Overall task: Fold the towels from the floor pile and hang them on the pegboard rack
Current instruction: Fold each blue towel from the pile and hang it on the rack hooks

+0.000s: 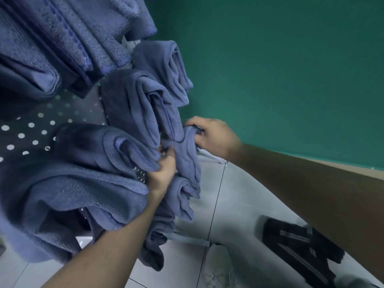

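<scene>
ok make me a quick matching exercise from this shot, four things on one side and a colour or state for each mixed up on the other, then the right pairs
Things:
1. wall
2. pegboard
3. right hand
4. floor

Colour or state:
A. pale grey tiles with dark joints
B. gripping the top edge of a blue towel
C. plain green
D. dark panel dotted with round holes

Right pairs: 1-C, 2-D, 3-B, 4-A

The left hand grips the same towel lower down, among the other folded blue towels hanging on the rack.
</scene>
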`<act>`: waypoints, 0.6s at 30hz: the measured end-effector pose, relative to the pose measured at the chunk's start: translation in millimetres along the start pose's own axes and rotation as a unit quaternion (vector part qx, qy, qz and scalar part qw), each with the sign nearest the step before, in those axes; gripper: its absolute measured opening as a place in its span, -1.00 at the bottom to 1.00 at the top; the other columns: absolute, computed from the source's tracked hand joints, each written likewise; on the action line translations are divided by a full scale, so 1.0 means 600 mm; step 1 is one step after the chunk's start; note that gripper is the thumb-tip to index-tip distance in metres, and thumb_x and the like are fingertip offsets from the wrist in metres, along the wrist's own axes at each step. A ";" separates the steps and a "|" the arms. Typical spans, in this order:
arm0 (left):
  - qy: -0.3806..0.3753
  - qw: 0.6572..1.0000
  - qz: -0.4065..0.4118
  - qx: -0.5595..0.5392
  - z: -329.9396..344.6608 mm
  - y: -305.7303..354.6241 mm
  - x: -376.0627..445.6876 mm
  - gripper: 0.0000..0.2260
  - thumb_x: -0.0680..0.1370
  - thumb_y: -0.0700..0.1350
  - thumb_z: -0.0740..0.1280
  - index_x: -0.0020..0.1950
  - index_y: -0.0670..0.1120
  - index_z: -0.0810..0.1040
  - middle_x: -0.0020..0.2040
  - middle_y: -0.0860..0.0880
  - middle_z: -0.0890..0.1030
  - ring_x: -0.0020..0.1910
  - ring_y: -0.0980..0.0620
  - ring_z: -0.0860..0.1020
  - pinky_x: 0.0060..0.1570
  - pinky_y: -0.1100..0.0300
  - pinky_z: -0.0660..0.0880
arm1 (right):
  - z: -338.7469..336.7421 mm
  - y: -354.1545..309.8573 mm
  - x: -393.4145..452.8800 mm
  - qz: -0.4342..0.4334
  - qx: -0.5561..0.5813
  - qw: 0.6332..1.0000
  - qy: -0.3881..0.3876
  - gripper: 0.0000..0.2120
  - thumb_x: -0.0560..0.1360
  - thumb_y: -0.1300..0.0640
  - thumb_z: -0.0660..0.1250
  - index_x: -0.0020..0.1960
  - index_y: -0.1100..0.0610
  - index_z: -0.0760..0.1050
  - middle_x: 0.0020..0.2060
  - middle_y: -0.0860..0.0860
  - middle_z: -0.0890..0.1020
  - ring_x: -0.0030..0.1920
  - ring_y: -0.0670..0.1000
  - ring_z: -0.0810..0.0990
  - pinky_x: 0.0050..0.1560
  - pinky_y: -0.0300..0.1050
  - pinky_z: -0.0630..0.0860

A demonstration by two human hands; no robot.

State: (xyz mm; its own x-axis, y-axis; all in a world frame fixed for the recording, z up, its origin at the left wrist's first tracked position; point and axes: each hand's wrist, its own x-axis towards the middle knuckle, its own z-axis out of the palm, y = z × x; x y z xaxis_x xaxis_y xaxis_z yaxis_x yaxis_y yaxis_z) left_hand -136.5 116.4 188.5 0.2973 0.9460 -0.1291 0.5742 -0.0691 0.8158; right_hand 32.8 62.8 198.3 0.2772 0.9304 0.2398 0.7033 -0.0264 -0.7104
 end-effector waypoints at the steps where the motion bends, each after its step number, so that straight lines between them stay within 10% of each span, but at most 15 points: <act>1: 0.018 0.999 0.010 0.029 -0.001 -0.008 0.008 -0.53 0.59 0.08 0.22 0.49 0.00 0.37 0.50 -0.17 0.39 0.49 -0.13 0.35 0.49 -0.03 0.25 | 0.007 -0.004 0.007 0.012 -0.016 1.000 -0.013 -0.69 0.52 0.14 0.29 0.24 -0.04 0.56 0.08 -0.04 0.69 0.03 0.10 0.61 0.01 -0.06 0.51; 7: 0.115 0.913 0.262 0.289 -0.015 -0.032 0.011 -0.65 0.52 -0.07 0.27 0.28 -0.13 0.55 0.31 -0.22 0.53 0.35 -0.23 0.47 0.38 -0.11 0.34 | 0.045 -0.003 0.025 0.084 -0.030 0.994 -0.067 -0.62 0.61 0.11 0.12 0.37 -0.09 0.46 0.12 0.11 0.66 0.14 0.21 0.57 0.00 -0.06 0.42; 11: 0.111 0.898 0.276 0.324 -0.017 -0.037 0.017 -0.57 0.51 -0.06 0.31 0.37 -0.13 0.47 0.32 -0.23 0.50 0.37 -0.26 0.43 0.38 -0.13 0.33 | 0.033 -0.017 0.026 0.071 -0.093 0.992 -0.049 -0.62 0.61 0.11 0.08 0.35 -0.12 0.46 -0.05 0.02 0.59 0.21 0.15 0.46 0.13 0.05 0.24; 16: 0.110 0.889 0.274 0.350 -0.013 -0.028 0.023 -0.61 0.49 -0.08 0.27 0.31 -0.10 0.48 0.18 -0.19 0.56 0.23 -0.23 0.50 0.30 -0.10 0.41 | 0.034 -0.025 0.032 0.120 -0.065 0.978 -0.157 -0.59 0.64 0.04 0.03 0.47 -0.11 0.33 0.30 0.10 0.57 0.33 0.20 0.47 0.33 0.16 0.25; 18: 0.091 0.897 0.245 0.356 -0.009 -0.031 0.032 -0.58 0.50 -0.03 0.15 0.27 -0.19 0.50 0.14 -0.26 0.56 0.17 -0.29 0.52 0.23 -0.16 0.45 | 0.034 -0.017 0.024 0.130 -0.050 0.972 -0.190 -0.57 0.61 0.02 0.06 0.47 -0.11 0.28 0.08 0.08 0.62 0.28 0.20 0.48 0.32 0.16 0.22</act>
State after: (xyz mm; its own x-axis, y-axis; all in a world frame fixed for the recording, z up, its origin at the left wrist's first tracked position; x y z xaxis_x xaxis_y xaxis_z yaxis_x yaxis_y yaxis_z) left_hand -145.6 137.6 174.1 0.5554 0.7780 0.2937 0.7688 -0.6150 0.1752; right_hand 16.2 83.9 195.8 0.2058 0.9550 -0.2137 0.7076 -0.2960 -0.6416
